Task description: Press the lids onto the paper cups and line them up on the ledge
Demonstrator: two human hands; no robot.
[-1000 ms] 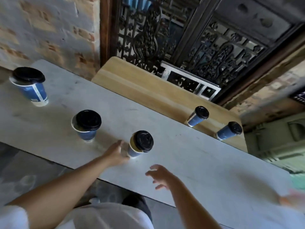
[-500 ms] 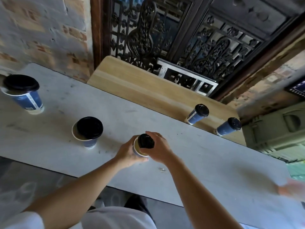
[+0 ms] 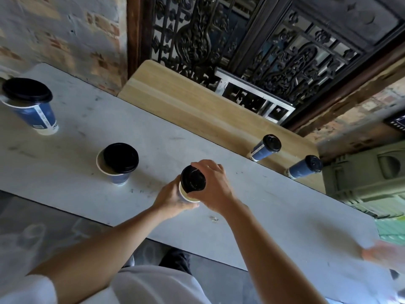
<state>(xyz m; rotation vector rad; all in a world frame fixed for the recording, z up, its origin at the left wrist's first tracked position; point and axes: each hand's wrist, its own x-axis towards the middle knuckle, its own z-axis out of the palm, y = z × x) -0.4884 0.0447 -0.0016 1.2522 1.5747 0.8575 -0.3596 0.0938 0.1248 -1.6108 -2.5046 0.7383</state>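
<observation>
A paper cup [image 3: 188,196] stands on the pale grey table [image 3: 274,207]. My left hand [image 3: 173,198] grips its side, and my right hand [image 3: 215,186] holds its black lid [image 3: 193,178], which sits askew on the rim. Two more blue cups rest on the table: one [image 3: 118,161] with a loose, offset lid and one [image 3: 32,106] at the far left. Two lidded cups [image 3: 266,147] [image 3: 305,166] stand side by side on the wooden ledge [image 3: 186,95].
An ornate dark metal grille [image 3: 274,40] and a brick wall [image 3: 54,29] rise behind the ledge. A green crate [image 3: 368,172] sits at the right. Another person's blurred hand [image 3: 383,253] is at the table's right edge.
One second ago only my left hand touched the cup and my right hand hovered in front. My right hand then closed over the lid, and both hands now hold the cup.
</observation>
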